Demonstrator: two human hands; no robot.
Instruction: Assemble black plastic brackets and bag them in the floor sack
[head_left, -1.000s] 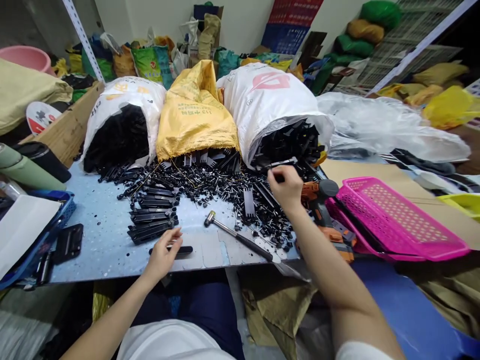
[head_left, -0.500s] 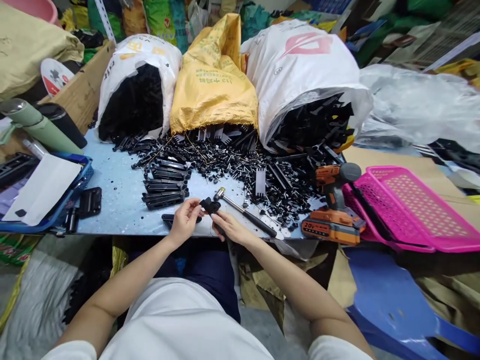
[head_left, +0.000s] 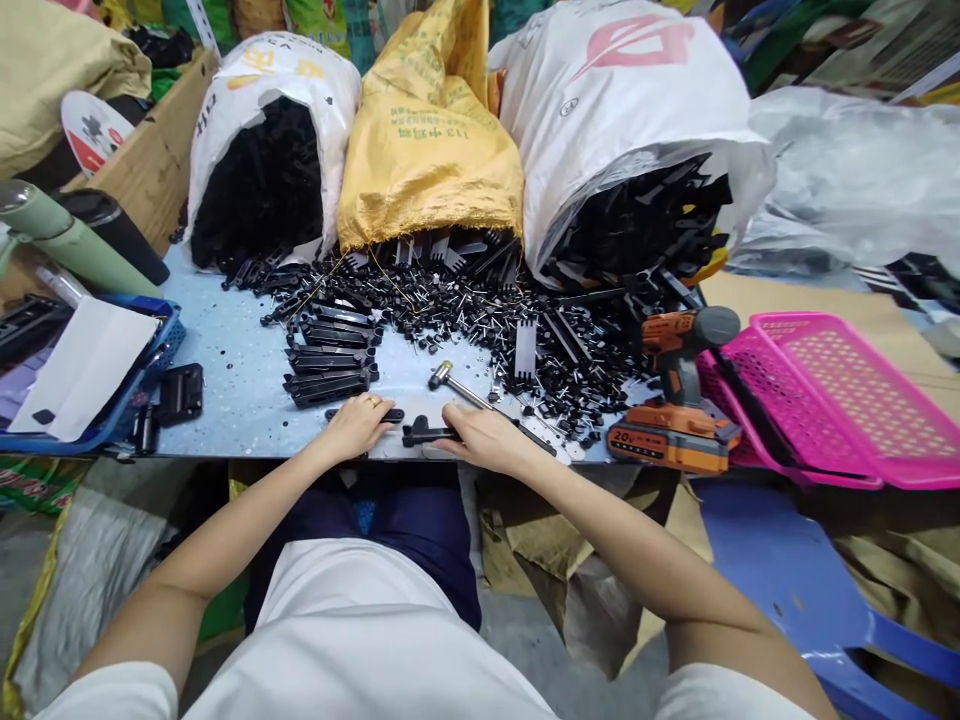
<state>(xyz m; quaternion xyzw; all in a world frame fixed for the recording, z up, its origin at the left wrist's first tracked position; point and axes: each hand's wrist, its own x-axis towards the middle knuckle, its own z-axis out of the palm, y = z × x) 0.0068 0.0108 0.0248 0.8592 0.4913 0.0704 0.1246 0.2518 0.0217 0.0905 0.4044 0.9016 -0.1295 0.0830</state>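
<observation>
My left hand [head_left: 357, 426] is closed on a flat black plastic strip [head_left: 393, 415] at the front edge of the table; its rounded end pokes out past the fingers. In my right hand [head_left: 486, 438] is a black plastic part [head_left: 421, 433] with a hooked end, low over the tabletop and pointing left. The two pieces are apart, with a small gap between them. Just behind my right hand lies a small hammer [head_left: 466, 388], its head up and to the left and its black grip partly behind the hand. A row of long black plastic parts [head_left: 331, 358] lies beyond my left hand.
Small black parts and metal pins [head_left: 450, 310] cover the table's middle, before a yellow sack [head_left: 431, 170] and two white sacks [head_left: 622, 90]. An orange cordless drill [head_left: 671, 440] and pink baskets [head_left: 862, 400] stand right. A blue basket [head_left: 176, 335] is at left.
My hands were together over one small black assembly; now they have moved apart and down to the table. The hooked part is lowered in my right hand; my left hand has gone to the strip.
</observation>
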